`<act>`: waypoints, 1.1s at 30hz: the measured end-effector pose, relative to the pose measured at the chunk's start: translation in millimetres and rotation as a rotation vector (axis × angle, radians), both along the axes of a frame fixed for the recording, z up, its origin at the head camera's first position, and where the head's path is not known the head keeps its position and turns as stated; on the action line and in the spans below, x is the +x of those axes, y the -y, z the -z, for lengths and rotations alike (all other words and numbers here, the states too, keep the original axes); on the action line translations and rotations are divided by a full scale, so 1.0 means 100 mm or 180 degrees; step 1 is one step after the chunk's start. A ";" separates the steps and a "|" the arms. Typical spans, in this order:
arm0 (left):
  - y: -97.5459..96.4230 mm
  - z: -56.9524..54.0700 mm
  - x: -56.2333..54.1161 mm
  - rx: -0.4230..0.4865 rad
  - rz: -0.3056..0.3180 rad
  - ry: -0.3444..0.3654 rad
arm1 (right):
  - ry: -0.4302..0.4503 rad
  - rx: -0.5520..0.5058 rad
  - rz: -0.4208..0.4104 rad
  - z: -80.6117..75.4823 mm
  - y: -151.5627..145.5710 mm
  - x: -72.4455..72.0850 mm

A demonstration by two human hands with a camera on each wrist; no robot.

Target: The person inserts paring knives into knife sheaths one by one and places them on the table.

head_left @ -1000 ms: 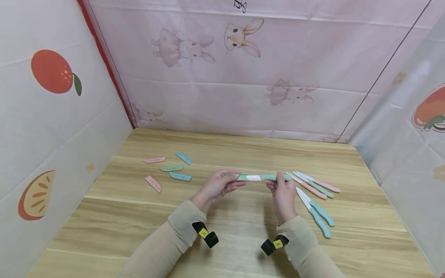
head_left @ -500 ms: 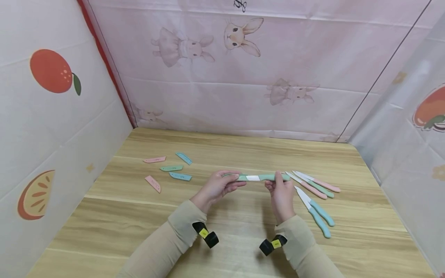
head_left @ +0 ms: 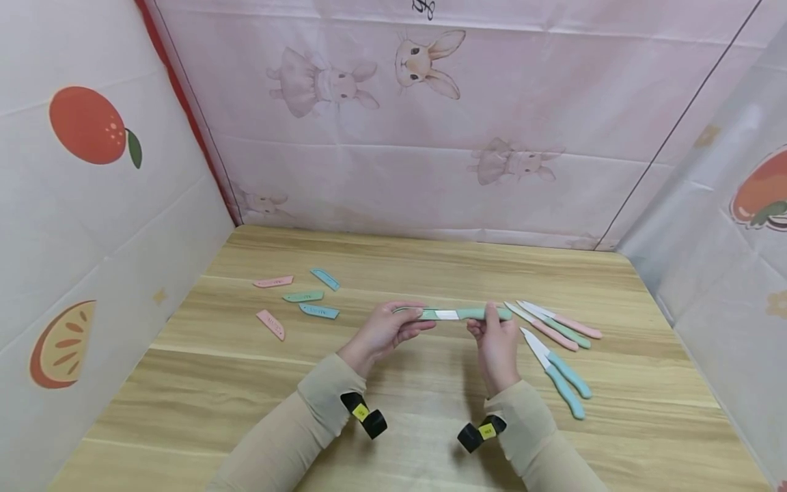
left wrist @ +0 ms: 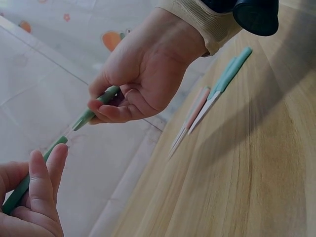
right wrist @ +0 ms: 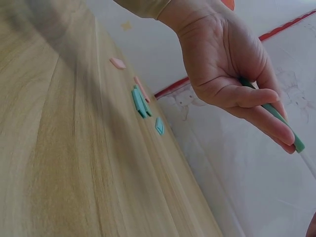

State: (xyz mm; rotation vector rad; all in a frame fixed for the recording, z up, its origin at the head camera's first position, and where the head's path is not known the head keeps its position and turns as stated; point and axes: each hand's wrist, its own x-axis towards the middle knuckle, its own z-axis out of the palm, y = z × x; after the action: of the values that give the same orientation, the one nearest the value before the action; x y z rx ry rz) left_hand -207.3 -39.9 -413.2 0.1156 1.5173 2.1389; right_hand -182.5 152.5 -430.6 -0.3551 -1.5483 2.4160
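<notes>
My left hand (head_left: 384, 331) pinches a green blade sheath (head_left: 428, 314) between thumb and fingers, above the table. My right hand (head_left: 496, 345) grips the handle of a green paring knife (head_left: 470, 313), thumb on top. The knife lies in line with the sheath. Its white blade (head_left: 447, 315) shows only in part, the tip end being inside the sheath. In the left wrist view the green handle (left wrist: 91, 113) and the sheath (left wrist: 29, 182) stand a small gap apart, bridged by the blade. The right wrist view shows the sheath (right wrist: 276, 113) along my left fingers.
On the wooden table (head_left: 246, 410), several loose sheaths lie to the left: pink (head_left: 273, 281), green (head_left: 303, 296) and blue (head_left: 319, 311). To the right are bare knives with pink (head_left: 553, 335), green (head_left: 568, 333) and blue handles (head_left: 565, 393). Printed cloth walls (head_left: 369, 178) enclose the table.
My right hand has shifted slightly left with the knife, so a little less of the white blade shows outside the sheath. My left hand has stayed in place.
</notes>
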 end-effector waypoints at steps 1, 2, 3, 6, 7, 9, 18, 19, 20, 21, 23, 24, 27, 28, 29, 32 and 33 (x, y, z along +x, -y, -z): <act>0.00 0.00 0.00 -0.0002 -0.0004 0.0011 | 0.0006 -0.0001 -0.0001 0.00 0.00 0.00; 0.00 0.00 0.00 -0.0007 -0.0011 0.0017 | 0.0014 0.0001 -0.0010 0.00 0.00 0.01; 0.00 0.00 0.00 -0.0013 -0.0016 0.0020 | 0.0017 -0.0012 -0.0016 0.01 0.00 0.01; -0.01 0.00 0.01 -0.0020 -0.0021 0.0021 | 0.0022 -0.0009 -0.0022 0.01 0.00 0.01; -0.01 0.00 0.01 -0.0020 -0.0021 0.0020 | 0.0023 -0.0012 -0.0023 0.01 0.00 0.01; -0.01 0.00 0.01 -0.0028 -0.0020 0.0013 | 0.0026 -0.0009 -0.0039 0.00 0.01 0.02; -0.02 0.01 0.01 -0.0071 0.0010 -0.0023 | -0.0055 -0.0026 -0.0031 0.03 0.02 0.02; -0.02 0.01 0.01 -0.0075 0.0010 -0.0023 | -0.0196 -0.0120 -0.0080 0.16 -0.01 -0.04; -0.02 0.01 0.01 -0.0077 0.0006 -0.0027 | -0.0216 -0.0101 -0.0076 0.17 -0.01 -0.04; -0.02 0.01 0.01 -0.0079 0.0000 -0.0025 | -0.0219 -0.0098 -0.0076 0.18 -0.01 -0.04; -0.03 0.01 0.01 -0.0081 -0.0004 -0.0028 | -0.0203 -0.0093 -0.0076 0.18 0.00 -0.04; -0.03 0.02 0.00 -0.0084 -0.0003 -0.0033 | -0.0187 -0.0107 -0.0073 0.18 0.00 -0.04; -0.03 0.03 0.00 -0.0091 0.0003 -0.0048 | -0.0014 -0.0082 -0.0003 0.04 0.05 0.02; -0.03 0.03 0.00 -0.0095 0.0007 -0.0053 | 0.0000 -0.0092 -0.0006 0.04 0.05 0.03; -0.03 0.03 0.00 -0.0093 0.0006 -0.0050 | 0.0012 -0.0113 -0.0002 0.03 0.05 0.03; -0.04 0.03 0.00 -0.0083 0.0000 -0.0040 | 0.0025 -0.0167 -0.0007 0.03 0.06 0.03; -0.04 0.04 0.00 -0.0076 -0.0005 -0.0033 | 0.0032 -0.0169 -0.0011 0.03 0.06 0.03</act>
State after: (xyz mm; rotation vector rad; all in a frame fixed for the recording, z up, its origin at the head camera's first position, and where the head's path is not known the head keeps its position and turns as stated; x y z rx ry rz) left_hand -206.9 -35.9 -416.7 0.1174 1.5489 2.1240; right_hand -179.3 146.1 -434.0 -0.3756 -1.4924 2.4652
